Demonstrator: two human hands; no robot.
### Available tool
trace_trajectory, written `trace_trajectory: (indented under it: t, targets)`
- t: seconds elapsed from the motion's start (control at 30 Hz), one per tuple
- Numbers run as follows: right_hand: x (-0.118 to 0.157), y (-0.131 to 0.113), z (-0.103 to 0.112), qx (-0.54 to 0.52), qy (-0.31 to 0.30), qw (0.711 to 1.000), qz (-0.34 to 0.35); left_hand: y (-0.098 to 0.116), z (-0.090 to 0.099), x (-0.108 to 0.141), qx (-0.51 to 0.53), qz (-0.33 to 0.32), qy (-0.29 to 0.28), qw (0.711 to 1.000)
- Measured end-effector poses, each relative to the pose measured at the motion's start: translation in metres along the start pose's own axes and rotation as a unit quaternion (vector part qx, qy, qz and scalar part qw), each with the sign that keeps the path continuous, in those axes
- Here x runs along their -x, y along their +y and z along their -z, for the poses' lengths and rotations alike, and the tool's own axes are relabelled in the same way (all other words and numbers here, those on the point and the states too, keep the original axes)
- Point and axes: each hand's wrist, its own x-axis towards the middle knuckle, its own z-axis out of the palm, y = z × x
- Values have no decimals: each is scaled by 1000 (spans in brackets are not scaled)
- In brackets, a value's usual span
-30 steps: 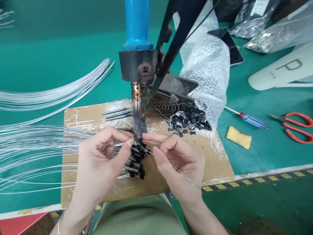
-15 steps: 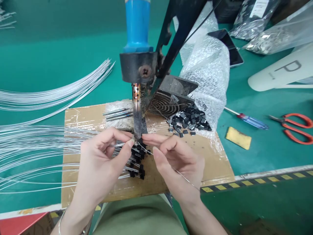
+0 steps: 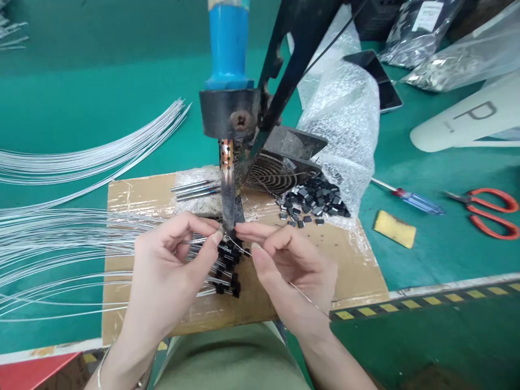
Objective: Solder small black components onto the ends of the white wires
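Observation:
A blue-handled soldering iron (image 3: 228, 49) is clamped tip down, and its dark tip (image 3: 228, 208) reaches the spot where both hands meet. My left hand (image 3: 174, 271) is closed, thumb and forefinger pinching the end of a thin white wire (image 3: 197, 240) right at the tip. Through my right hand (image 3: 296, 265) runs a thin strand of solder wire (image 3: 239, 246), its end at the iron's tip. My right fingertips are also close to the tip; whether they hold a small part too is hidden. Beneath the hands lie wires with black connectors (image 3: 232, 284).
Cardboard (image 3: 325, 271) covers the work area. Loose black connectors (image 3: 314, 197) are heaped beside bubble wrap (image 3: 345, 108). To the right are a yellow sponge (image 3: 395, 228), a screwdriver (image 3: 422, 203) and red-handled cutters (image 3: 493, 208). White wires (image 3: 81, 165) spread leftward. A black bracket (image 3: 284, 70) rises above my right hand.
Both hands stay at the iron's tip in nearly the same pose. My right thumb has shifted very slightly left along the solder wire.

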Motion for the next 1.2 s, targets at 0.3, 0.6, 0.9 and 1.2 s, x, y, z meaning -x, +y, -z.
trace_trajectory:
  t: [0.3, 0.6, 0.9, 1.2]
  targets:
    - [-1, 0, 2, 16, -5, 1000, 1, 1, -1, 0, 15, -12, -3, 1000]
    - [1, 1, 2, 13, -9, 1000, 14, 1, -1, 0, 4, -15, -3, 1000]
    - [-1, 2, 3, 26, -11, 1000, 11, 0, -1, -1, 1, -13, -8, 1000]
    - [1, 1, 2, 27, -2, 1000, 14, 1, -1, -1, 11, -20, -14, 1000]
